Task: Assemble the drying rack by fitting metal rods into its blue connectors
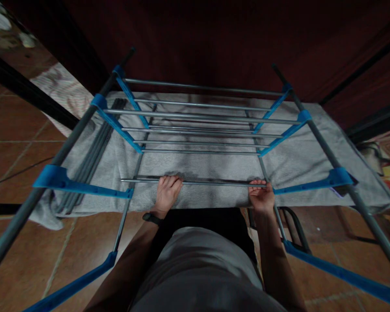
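Note:
A thin grey metal rod (214,183) lies crosswise between the two sides of a rack frame, low over the grey cloth. My left hand (169,190) is wrapped over the rod left of its middle, a dark band on the wrist. Near the right end, my right hand (261,196) grips the same rod from below, palm turned up, fingers beside the right side bar. The rod's left end sticks out past the left side bar. Blue plastic brackets (91,188) join the rack's grey tubes, and several crossbars (201,117) span its far part.
Several loose grey rods (94,160) lie bundled on the left of the grey cloth (198,164). Blue bracket arms (341,271) reach toward me on both sides. A dark red panel (198,43) stands behind the rack. Tiled floor (22,173) shows around the covered surface.

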Demonstrator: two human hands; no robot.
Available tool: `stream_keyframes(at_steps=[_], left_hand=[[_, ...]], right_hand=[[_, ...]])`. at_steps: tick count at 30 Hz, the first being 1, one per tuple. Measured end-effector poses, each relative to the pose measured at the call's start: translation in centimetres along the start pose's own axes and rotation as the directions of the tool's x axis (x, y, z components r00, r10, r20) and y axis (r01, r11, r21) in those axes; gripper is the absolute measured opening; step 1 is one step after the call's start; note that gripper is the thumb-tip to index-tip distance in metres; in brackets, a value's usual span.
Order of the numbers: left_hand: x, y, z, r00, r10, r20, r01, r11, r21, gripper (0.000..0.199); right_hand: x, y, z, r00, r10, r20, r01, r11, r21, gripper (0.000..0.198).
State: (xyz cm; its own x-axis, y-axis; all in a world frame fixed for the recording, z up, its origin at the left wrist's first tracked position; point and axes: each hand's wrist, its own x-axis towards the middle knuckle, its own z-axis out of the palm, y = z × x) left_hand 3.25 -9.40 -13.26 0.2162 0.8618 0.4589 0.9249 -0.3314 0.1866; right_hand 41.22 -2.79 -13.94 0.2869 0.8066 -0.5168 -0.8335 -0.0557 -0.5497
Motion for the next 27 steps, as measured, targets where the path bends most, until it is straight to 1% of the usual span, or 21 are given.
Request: stream_keyframes(at_steps=[11,15,22,24,27], left_hand=[[0.4,0.4,-0.3,0.999,-0.036,0.039,0.038,0.998,-0.041,0.021],[0.4,0.2,0.0,0.998,-0.029,0.048,0.028,0.999,0.016,0.022],[0.6,0.4,0.1,0.997,-0.009,0.081,0.003,0.998,0.070,0.027],[0.6,0.5,0.1,0.995,-0.018,0.100,0.011,0.997,0.075,0.028],[0.5,0.4,0.3,0.993,-0.028,0.114,0.020,0.997,0.069,0.030]], right_hand=[[-0.1,0.1,-0.3,0.999,-0.016,0.029,0.015,0.999,0.048,0.022],[0.0,0.3,-0.4,0.999,-0.038,0.028,0.039,0.999,-0.014,0.028],[0.1,0.6,-0.3,0.992,-0.083,0.100,0.095,0.988,-0.120,0.042],[-0.2,1.0,-0.2,0.988,-0.102,0.117,0.120,0.981,-0.155,0.041],[-0.8,1.7,0.4,0.980,-0.097,0.175,0.135,0.965,-0.224,0.030]])
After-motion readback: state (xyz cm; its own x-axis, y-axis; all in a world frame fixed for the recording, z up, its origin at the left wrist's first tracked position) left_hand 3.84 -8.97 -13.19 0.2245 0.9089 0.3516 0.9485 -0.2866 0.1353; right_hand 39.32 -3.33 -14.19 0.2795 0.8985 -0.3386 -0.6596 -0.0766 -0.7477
